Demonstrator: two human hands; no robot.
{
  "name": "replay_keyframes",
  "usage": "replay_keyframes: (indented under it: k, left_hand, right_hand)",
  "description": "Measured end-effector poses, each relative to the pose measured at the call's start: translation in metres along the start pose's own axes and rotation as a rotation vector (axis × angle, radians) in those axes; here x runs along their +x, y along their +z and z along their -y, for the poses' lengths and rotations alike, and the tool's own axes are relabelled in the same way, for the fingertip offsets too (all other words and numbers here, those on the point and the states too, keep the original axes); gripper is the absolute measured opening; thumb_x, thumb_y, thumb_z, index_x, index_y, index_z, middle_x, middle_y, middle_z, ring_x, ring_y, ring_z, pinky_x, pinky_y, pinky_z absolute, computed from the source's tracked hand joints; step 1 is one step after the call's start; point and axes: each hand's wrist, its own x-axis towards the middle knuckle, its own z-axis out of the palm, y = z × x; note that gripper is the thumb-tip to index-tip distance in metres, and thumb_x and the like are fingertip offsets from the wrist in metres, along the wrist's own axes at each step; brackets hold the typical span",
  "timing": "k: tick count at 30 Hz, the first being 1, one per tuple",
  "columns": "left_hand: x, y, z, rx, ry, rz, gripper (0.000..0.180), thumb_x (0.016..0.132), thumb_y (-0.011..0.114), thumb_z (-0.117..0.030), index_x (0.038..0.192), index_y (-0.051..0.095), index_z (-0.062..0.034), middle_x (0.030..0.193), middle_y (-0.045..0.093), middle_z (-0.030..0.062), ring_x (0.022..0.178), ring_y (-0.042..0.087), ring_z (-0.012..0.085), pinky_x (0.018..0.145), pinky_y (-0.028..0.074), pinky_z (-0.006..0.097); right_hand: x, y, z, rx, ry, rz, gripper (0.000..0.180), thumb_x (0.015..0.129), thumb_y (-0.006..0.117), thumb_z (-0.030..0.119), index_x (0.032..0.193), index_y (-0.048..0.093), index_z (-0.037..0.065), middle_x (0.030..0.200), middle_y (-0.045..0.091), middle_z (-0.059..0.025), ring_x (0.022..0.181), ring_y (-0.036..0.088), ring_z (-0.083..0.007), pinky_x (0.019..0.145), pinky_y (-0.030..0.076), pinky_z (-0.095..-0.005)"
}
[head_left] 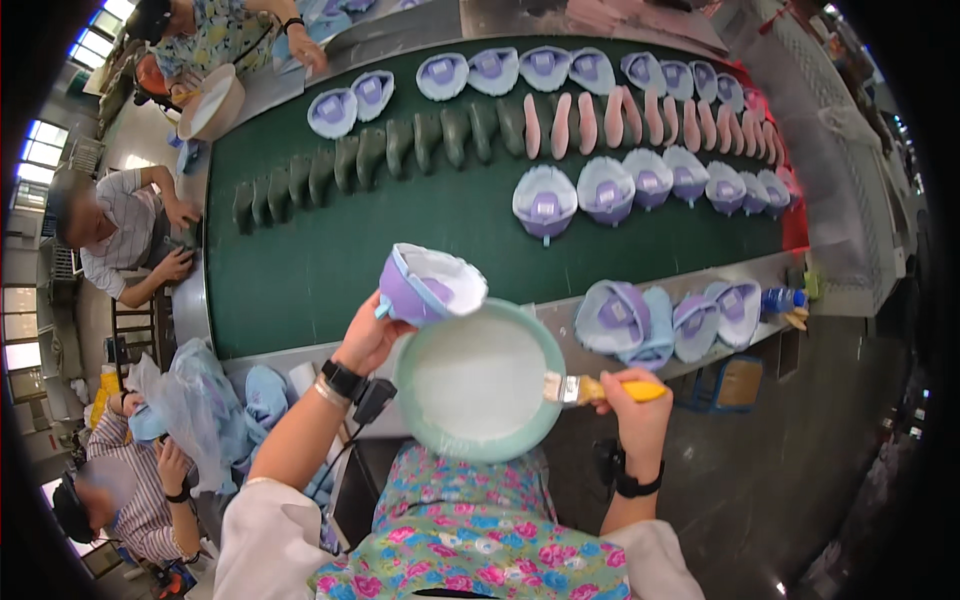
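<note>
Fingers closed, the left hand (370,338) grips a shoe upper (408,292), the right hand (637,408) a brush (580,389); brushing seems unfinished, the remaining count unclear.

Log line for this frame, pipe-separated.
left hand: holds purple shoe upper | right hand: holds yellow-handled brush, bristles at rim | green bowl: white contents

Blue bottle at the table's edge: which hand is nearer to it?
Right. The right hand, holding a brush, is left of the blue bottle; the left hand, holding a purple upper, is much farther left.
</note>
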Motion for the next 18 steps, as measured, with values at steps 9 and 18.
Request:
replay_keyframes:
  k: [9, 18]
  left_hand:
    - [0.229, 0.022, 0.050, -0.042, 0.177, -0.182, 0.043, 0.092, 0.053, -0.003, 0.132, 0.038, -0.0081, 0.126, 0.052, 0.0100, 0.112, 0.057, 0.0250, 0.090, 0.053, 0.042]
    - [0.140, -0.037, 0.023, 0.404, -0.152, -0.088, 0.067, 0.088, 0.059, -0.007, 0.147, 0.026, -0.0100, 0.122, 0.056, 0.0201, 0.095, 0.063, 0.0237, 0.083, 0.055, 0.035]
  right_hand:
    - [0.033, 0.004, -0.035, -0.081, 0.159, 0.050, 0.009, 0.082, 0.070, 0.003, 0.079, 0.064, -0.003, 0.068, 0.066, -0.0077, 0.056, 0.061, -0.0097, 0.053, 0.048, -0.0216]
    - [0.033, 0.028, -0.024, -0.116, 0.083, 0.079, 0.008, 0.085, 0.063, 0.003, 0.082, 0.061, -0.005, 0.079, 0.063, -0.0110, 0.064, 0.062, -0.0190, 0.059, 0.050, -0.0280]
